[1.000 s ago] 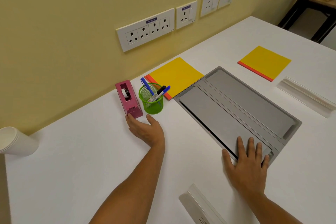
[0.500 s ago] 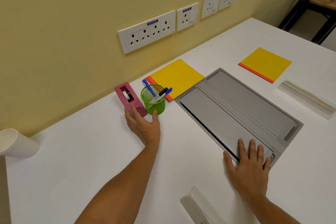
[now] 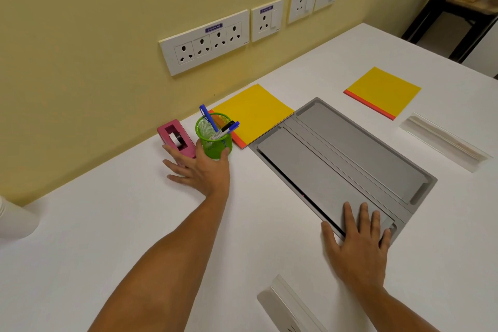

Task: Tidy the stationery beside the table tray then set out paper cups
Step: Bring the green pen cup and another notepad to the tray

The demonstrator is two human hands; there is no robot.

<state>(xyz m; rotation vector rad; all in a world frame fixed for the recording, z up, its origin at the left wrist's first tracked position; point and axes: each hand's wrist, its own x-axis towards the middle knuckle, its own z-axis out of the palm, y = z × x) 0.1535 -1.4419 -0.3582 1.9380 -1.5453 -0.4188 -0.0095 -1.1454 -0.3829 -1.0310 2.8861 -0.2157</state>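
A pink tape dispenser (image 3: 176, 137) and a green mesh pen holder (image 3: 213, 135) with several pens (image 3: 225, 128) stand near the wall, left of the grey table tray (image 3: 350, 148). My left hand (image 3: 200, 171) lies flat on the table with its fingers spread. Its fingers touch the dispenser's near end, and its thumb rests against the holder's base. My right hand (image 3: 355, 245) is pressed flat on the tray's near corner. A yellow notepad (image 3: 253, 113) lies between holder and tray. A white paper cup (image 3: 13, 221) lies at the far left edge.
A second yellow notepad (image 3: 382, 90) lies beyond the tray. Clear plastic stands sit at the right (image 3: 442, 140) and the near edge (image 3: 288, 304). Wall sockets (image 3: 204, 40) line the yellow wall behind. Dark furniture legs (image 3: 442, 8) stand past the table's far corner.
My left hand has slid forward between the tape dispenser and the pen holder, and the dispenser has turned a little. My right hand has stayed on the tray.
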